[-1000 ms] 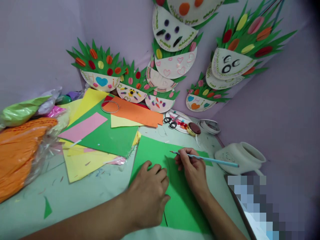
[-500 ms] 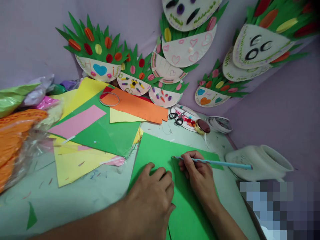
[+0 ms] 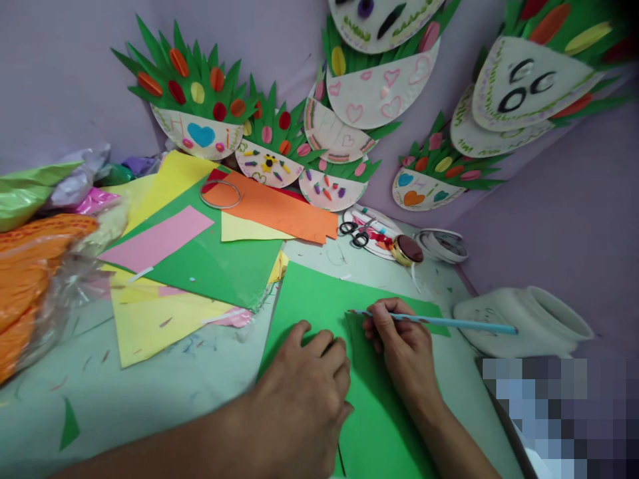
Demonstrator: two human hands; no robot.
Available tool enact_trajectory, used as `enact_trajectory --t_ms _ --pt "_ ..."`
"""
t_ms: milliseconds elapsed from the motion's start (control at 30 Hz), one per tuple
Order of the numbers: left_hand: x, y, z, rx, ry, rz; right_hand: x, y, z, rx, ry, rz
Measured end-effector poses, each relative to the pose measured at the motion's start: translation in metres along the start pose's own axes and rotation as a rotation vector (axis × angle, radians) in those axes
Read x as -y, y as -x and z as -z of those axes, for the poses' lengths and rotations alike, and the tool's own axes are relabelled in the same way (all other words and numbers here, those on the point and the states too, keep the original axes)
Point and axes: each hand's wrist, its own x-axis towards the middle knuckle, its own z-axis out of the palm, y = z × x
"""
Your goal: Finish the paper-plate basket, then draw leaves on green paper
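A green sheet point(image 3: 309, 293) lies on the table in front of me. My right hand point(image 3: 402, 346) grips a light-blue pencil point(image 3: 464, 326), its tip touching the sheet near the top of a dark line that runs down between my hands. Pressed on the left part of the sheet is my left hand point(image 3: 312, 379), palm down with the fingers bent and somewhat apart, holding nothing. The lower part of the line is partly hidden beside my left hand.
Coloured papers point(image 3: 239, 266) are piled at the left, beside plastic-wrapped orange material point(image 3: 24, 286). Black scissors point(image 3: 357, 233), a gold-rimmed round container point(image 3: 407, 249) and a white pot point(image 3: 519, 322) stand beyond and right. Plate crafts point(image 3: 200, 133) hang on the wall.
The view has shifted slightly. Both hands keep nearly the same places on the green sheet, and the pencil is still in my right hand.
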Motion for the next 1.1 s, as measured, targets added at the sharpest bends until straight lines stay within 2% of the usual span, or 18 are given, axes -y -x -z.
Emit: enact_trajectory --t_ms 367,467,567,800,967,1100 --pt "-0.002 0.000 0.006 0.022 0.012 0.016 0.004 -0.002 -0.003 0.035 -0.021 0.031" --pt "-0.002 0.000 0.006 0.022 0.012 0.018 0.004 -0.001 -0.004 -0.016 -0.058 0.059" --pt "-0.003 0.000 0.007 0.029 0.008 0.021 0.006 0.010 0.000 -0.080 0.014 0.135" --pt "-0.006 0.000 0.011 0.025 0.013 0.038 0.008 0.067 0.014 0.180 0.297 0.413" --pt "-0.006 0.000 0.009 -0.001 0.024 0.062 0.006 0.076 0.017 0.221 0.357 0.412" --pt "0.002 -0.004 0.018 0.007 0.071 0.084 0.007 0.076 0.018 0.223 0.388 0.415"
